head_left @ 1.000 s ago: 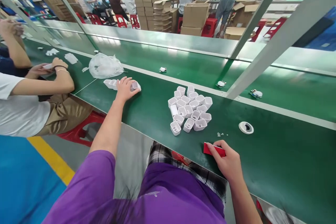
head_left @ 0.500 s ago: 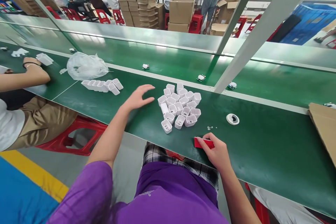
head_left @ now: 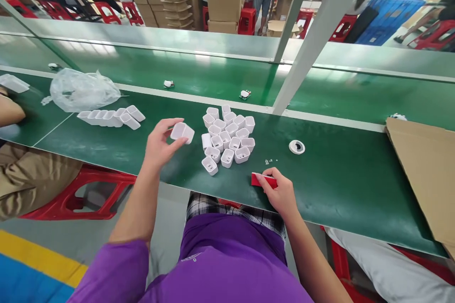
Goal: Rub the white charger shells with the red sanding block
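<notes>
Between thumb and fingers, my left hand [head_left: 160, 144] grips a white plastic charger housing [head_left: 182, 132], raised over the table left of the pile. My right hand [head_left: 280, 191] is closed on a flat red piece [head_left: 264, 180] near the table's front edge. A cluster of white charger housings [head_left: 227, 157] lies between my hands, several with open ends and slots showing inside. Tiny white scraps [head_left: 270, 161] are scattered just beyond my right hand. Farther right rests a white ring-shaped roll [head_left: 296, 147] with a dark centre.
A row of white housings [head_left: 103, 118] and a clear plastic bag [head_left: 83, 90] lie to the left, close to another person's arm [head_left: 10, 112]. Small white parts with circuit boards [head_left: 245, 95] sit on the green belt beyond. A cardboard sheet [head_left: 423, 170] is at right; a slanted post [head_left: 316, 38] rises behind.
My left hand, open and bare before, now holds a white housing taken from the pile. My right hand keeps the red piece. The whole view has shifted to the right.
</notes>
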A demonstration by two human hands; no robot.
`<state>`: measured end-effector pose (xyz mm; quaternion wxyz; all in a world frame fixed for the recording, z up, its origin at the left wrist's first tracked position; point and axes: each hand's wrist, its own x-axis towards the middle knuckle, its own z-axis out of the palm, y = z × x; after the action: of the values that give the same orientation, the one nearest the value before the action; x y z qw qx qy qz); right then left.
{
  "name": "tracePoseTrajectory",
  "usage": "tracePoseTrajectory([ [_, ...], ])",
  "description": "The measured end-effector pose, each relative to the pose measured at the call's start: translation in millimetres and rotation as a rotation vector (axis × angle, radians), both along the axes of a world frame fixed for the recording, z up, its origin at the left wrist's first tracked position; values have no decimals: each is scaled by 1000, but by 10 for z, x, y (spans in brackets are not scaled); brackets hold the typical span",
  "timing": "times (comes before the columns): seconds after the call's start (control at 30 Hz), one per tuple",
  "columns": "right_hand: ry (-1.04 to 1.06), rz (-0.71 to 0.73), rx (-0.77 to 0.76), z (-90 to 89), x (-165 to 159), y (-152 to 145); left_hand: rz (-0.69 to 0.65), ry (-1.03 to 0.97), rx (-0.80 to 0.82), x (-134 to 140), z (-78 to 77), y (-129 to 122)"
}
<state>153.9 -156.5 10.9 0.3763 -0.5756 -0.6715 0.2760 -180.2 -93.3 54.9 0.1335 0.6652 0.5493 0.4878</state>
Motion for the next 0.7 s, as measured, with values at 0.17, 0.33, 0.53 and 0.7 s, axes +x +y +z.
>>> tracePoseTrajectory([
  [0.17, 107, -9, -56, -31, -4, -20, -393, 52, -44, 628, 3, -730],
  [0.33, 264, -21, -98, -5, 10, -33, -409, 104, -173, 1329, -423, -876],
  [0.53, 539, -46, -276, 124, 87, -147, -484, 105, -319, 1358, -544, -768],
  [0.7, 541, 32, -355, 205, 4, -281, -509, 127, -369, 1317, -474, -755],
])
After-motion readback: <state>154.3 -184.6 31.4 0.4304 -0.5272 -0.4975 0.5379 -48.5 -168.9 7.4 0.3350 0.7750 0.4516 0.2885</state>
